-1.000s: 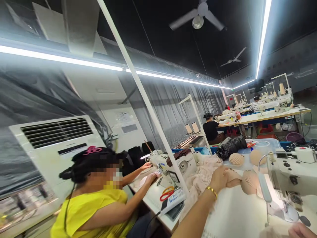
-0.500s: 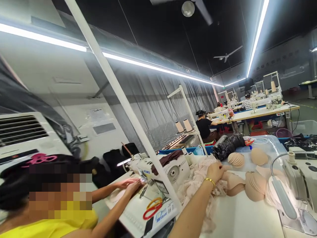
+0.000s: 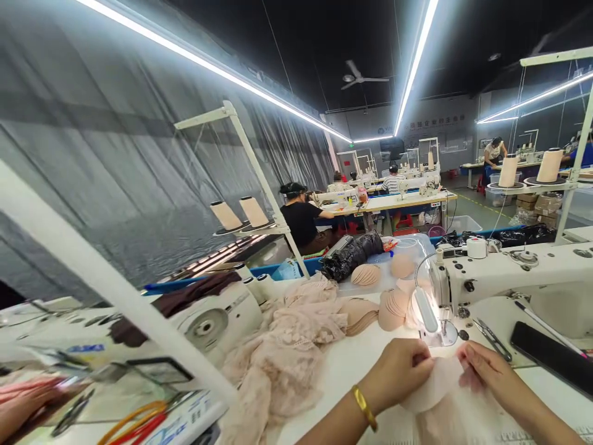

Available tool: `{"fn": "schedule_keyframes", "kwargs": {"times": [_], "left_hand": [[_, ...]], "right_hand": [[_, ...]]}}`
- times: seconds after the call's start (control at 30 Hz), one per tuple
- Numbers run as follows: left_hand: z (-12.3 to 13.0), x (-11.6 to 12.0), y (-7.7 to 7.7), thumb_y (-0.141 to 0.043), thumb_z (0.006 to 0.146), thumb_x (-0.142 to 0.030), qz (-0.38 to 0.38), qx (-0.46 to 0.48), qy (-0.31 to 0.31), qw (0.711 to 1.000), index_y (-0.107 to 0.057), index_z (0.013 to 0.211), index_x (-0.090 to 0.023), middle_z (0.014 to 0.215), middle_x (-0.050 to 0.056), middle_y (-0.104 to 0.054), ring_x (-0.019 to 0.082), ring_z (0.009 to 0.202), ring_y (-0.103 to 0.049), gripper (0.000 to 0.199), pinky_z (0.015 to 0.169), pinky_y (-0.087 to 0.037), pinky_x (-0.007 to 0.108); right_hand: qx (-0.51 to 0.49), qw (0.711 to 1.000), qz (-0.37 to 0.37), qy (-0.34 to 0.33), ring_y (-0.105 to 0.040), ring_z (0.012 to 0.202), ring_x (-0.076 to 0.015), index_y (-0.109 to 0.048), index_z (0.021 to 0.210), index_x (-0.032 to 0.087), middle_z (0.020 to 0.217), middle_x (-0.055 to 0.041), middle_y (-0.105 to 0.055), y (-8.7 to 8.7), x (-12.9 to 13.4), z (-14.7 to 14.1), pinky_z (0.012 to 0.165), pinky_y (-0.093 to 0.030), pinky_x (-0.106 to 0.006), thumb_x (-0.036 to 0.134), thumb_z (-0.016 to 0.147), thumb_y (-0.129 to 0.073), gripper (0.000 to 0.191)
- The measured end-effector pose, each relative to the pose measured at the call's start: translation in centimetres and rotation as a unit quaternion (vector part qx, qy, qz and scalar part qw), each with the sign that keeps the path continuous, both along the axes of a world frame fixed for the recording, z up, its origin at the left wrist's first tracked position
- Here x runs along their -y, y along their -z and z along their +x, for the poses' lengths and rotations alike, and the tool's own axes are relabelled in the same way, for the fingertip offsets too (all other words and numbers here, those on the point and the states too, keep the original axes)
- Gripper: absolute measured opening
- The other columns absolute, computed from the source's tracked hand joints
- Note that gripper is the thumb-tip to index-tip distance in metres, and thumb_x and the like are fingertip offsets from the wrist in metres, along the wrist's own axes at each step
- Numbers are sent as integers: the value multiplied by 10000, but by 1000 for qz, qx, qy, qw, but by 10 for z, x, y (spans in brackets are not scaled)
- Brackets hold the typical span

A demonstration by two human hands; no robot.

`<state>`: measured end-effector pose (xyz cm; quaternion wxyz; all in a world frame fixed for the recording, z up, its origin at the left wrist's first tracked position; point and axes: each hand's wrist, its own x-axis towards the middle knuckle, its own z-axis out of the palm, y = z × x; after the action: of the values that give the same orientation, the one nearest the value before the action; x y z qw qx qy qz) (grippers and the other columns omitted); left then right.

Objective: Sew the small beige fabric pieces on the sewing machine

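My left hand [image 3: 402, 372], with a gold bangle at the wrist, pinches the left edge of a pale fabric piece [image 3: 433, 386]. My right hand [image 3: 486, 371] has its fingers closed at the piece's upper right edge. The piece hangs between both hands over the white table, in front of the sewing machine [image 3: 463, 281] and its lit lamp [image 3: 424, 310]. Left of my hands lies a heap of beige lace fabric [image 3: 296, 340]. Stacked beige cups [image 3: 393, 309] rest behind my left hand.
A black phone [image 3: 551, 355] and metal snips [image 3: 493, 340] lie on the right. A white pole [image 3: 115, 278] crosses the left side, beside another sewing machine [image 3: 208, 324] and a co-worker's hand [image 3: 28, 398]. Black plastic bundles [image 3: 354, 254] sit behind the cups.
The view has swung right. My left hand has moved from the lace heap to in front of the machine and now holds the pale piece. My right hand has come into view.
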<state>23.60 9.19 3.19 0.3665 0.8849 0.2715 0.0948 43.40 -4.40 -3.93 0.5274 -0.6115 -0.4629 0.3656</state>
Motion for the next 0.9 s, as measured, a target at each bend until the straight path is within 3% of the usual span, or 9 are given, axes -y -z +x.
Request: {"fn": "schedule_keyframes", "kwargs": {"times": [0.13, 0.27, 0.33, 0.4, 0.47, 0.6, 0.73, 0.8, 0.9], "left_hand": [[12, 9, 5, -653, 832, -320, 40, -7, 1, 999, -768, 860, -200, 849, 49, -733, 235, 811, -630, 168, 786, -482, 337], [0, 13, -2, -890, 683, -515, -35, 21, 105, 994, -637, 1469, -225, 1553, 171, -588, 397, 1363, -567, 875, 1143, -441, 476], [-11, 15, -7, -945, 610, -584, -100, 16, 169, 980, -638, 1445, -245, 1440, 138, -667, 380, 1287, -613, 951, 1107, -459, 472], [-23, 18, -11, -939, 609, -609, -123, 5, 181, 976, -723, 1197, -247, 1091, 37, -743, 275, 1002, -661, 724, 918, -507, 377], [-35, 20, -14, -901, 657, -564, -111, 6, 162, 981, -696, 937, -227, 840, -34, -648, 173, 775, -569, 483, 727, -462, 277], [-50, 19, -27, -743, 781, -326, 11, 68, 94, 993, -562, 807, -221, 692, -66, -518, 111, 606, -448, 211, 555, -352, 222], [-58, 5, -40, -614, 835, -171, 149, 133, 29, 980, -489, 799, -226, 710, -31, -500, 150, 662, -425, 142, 654, -310, 305], [-63, -4, -33, -551, 905, -129, 271, 125, 55, 953, -490, 792, -228, 736, 3, -556, 178, 687, -446, 162, 695, -304, 345], [-65, -14, 3, -547, 979, -152, 498, 86, 134, 852, -532, 830, -230, 731, 8, -616, 187, 641, -481, 169, 690, -322, 363]], "right_hand": [[53, 998, 9, -40, -622, 754, -202, -656, 940, 236, 740, 28, -588, -12, 6, -9, 696, -489, -299, 602, 996, -602, 375], [148, 983, 23, -104, -554, 717, -174, -651, 839, 233, 737, 31, -606, -36, 18, -26, 682, -411, -285, 299, 952, -605, 138], [188, 970, 38, -150, -603, 762, -188, -660, 794, 235, 797, 10, -683, -51, 28, -34, 715, -429, -288, 246, 918, -623, 129], [240, 952, 62, -178, -677, 836, -212, -699, 850, 253, 895, -8, -755, -63, 36, -38, 779, -479, -292, 238, 940, -623, 119], [313, 931, 93, -166, -723, 851, -217, -719, 924, 278, 934, -12, -786, -69, 40, -37, 783, -514, -286, 246, 996, -604, 140], [480, 845, 231, -40, -717, 710, -192, -715, 1027, 285, 849, -11, -769, -61, 31, -31, 629, -509, -269, 198, 1054, -565, 176], [538, 741, 400, 46, -769, 869, -224, -581, 1453, 222, 1082, -109, -821, -44, 7, -32, 754, -582, -307, 88, 1022, -539, 453], [544, 723, 425, 26, -779, 970, -237, -514, 1535, 173, 1176, -145, -817, -35, -6, -32, 815, -600, -324, 79, 1036, -507, 508], [588, 695, 412, -25, -778, 910, -202, -632, 1408, 180, 1143, -110, -830, -15, -23, -27, 800, -602, -286, 111, 1077, -468, 376]]}}
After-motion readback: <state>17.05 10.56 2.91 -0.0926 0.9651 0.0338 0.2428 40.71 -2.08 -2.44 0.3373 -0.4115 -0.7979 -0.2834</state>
